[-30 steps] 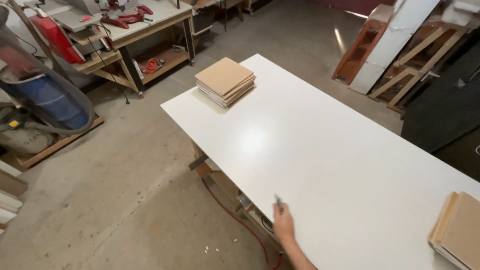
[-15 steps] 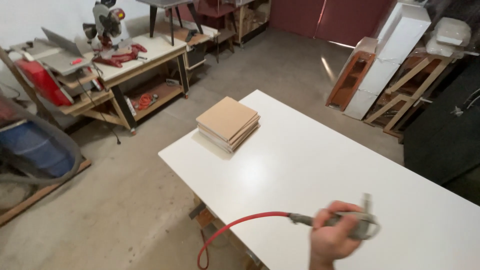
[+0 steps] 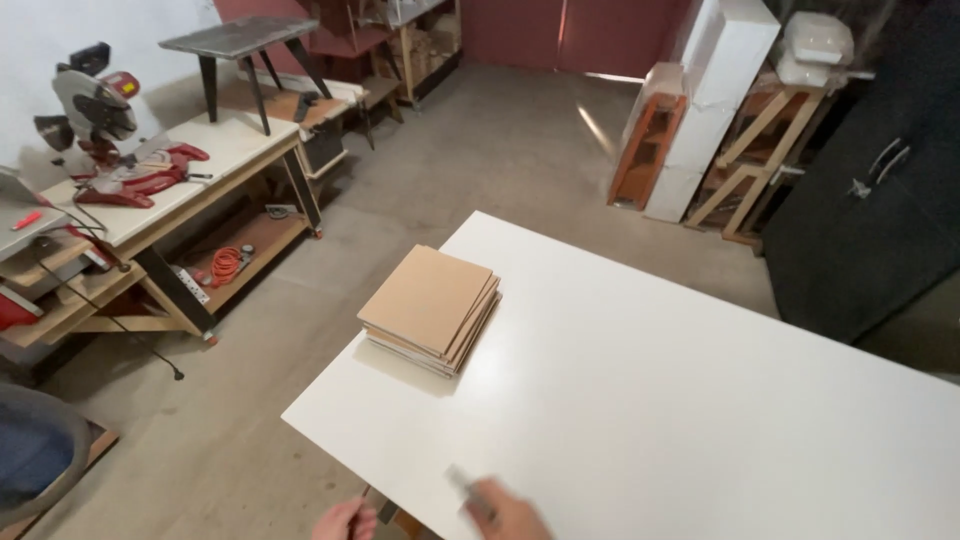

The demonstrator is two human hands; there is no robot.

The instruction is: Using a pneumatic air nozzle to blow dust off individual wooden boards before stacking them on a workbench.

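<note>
My right hand (image 3: 508,518) shows at the bottom edge, closed around a grey air blow gun (image 3: 466,487) whose tip points up and left over the white table (image 3: 650,400). My left hand (image 3: 345,521) is just off the table's near-left edge, fingers curled, with a thin dark piece beside it; what it grips is hidden. A stack of square brown boards (image 3: 430,308) lies on the table's left part, well ahead of both hands.
A workbench (image 3: 190,195) with a red mitre saw (image 3: 105,130) stands at the left, with an orange cord (image 3: 225,265) on its lower shelf. White panels (image 3: 705,100) and wooden frames (image 3: 745,165) lean at the back right beside a dark cabinet (image 3: 860,200). The floor is concrete.
The view has swung left and forward. The hand with the blow gun has dropped to the bottom edge, the red hose is out of sight, and my left hand has come into view.
</note>
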